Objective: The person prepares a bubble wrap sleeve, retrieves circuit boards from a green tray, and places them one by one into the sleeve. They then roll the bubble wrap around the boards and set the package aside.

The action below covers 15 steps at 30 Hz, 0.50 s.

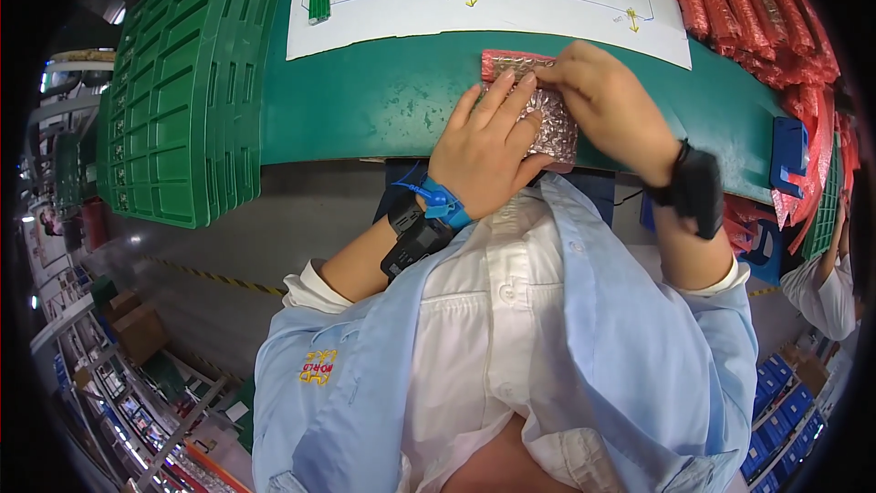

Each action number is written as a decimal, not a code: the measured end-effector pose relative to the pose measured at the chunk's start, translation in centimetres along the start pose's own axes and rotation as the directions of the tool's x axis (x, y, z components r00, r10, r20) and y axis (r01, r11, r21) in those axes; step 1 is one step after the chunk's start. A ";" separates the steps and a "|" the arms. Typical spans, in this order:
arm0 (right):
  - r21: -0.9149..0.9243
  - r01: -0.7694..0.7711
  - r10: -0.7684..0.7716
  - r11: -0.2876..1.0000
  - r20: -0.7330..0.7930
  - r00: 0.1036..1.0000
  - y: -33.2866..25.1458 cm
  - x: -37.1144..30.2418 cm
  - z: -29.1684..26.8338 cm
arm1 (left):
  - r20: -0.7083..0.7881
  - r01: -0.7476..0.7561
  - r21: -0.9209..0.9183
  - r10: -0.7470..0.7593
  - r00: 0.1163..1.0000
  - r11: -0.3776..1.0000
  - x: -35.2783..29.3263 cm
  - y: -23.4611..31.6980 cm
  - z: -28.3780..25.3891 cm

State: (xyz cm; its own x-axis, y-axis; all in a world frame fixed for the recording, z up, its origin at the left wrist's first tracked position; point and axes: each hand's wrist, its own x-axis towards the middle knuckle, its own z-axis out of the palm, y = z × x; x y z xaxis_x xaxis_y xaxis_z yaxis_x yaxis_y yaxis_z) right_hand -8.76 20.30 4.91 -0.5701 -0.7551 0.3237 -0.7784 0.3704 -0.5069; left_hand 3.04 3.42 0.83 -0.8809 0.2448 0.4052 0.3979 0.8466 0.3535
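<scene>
Person at green worktop [365, 110], both bare hands at near edge, right of its middle from here. Under them: pink bubble wrap [555, 132], clear bubbles, its lower end at the worktop's near edge, slightly past it by the look of things. Flat wrapped strip [502, 63] at the wrap's far end, redder at its left tip; contents hidden.

Left hand [488, 139]: palm down, fingers long and a bit spread, thumb out to the side, laid over wrap and strip. Pressing flat, not gripped round anything that I can see. Right hand [598, 91]: fingers curled in, tips nearly together at the strip's right end, touching there; can't tell whether wrap is pinched between them.

Blue strap [445, 204] plus black device on left wrist, another black device [696, 190] on right.

White sheet [392, 23] along far edge, blue line and yellow marks on it; small green ridged block [318, 0] near its left end. Green crates [182, 100], stacked, at worktop's left end. Red bubble-wrapped packs [748, 14] heaped at far right corner. Blue holder [787, 157] at right end, nearer the near corner, red wrap beside it. Past that, another person's pale sleeve [818, 297].
</scene>
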 end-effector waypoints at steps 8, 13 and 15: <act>0.030 -0.025 0.024 0.999 0.041 0.999 4.3 9.7 -0.6 | 0.015 -0.012 0.002 0.012 1.000 1.000 0.0 -0.2 0.0; -0.204 0.189 -0.154 0.961 0.175 0.973 3.1 16.9 5.3 | 0.012 -0.008 -0.019 0.008 1.000 1.000 0.0 -0.1 -0.1; -0.213 0.179 -0.143 0.960 0.172 0.975 1.2 19.1 7.4 | 0.003 -0.005 -0.006 0.005 1.000 1.000 0.0 -0.2 -0.2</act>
State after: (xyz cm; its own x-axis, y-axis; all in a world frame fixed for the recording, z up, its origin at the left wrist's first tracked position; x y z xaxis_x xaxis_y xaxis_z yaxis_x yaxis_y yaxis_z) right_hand -18.68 2.28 4.54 -0.3991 -0.8820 0.2506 -0.9056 0.3364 -0.2585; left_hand 3.05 3.13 0.94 -0.8793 0.2506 0.4050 0.4042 0.8424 0.3563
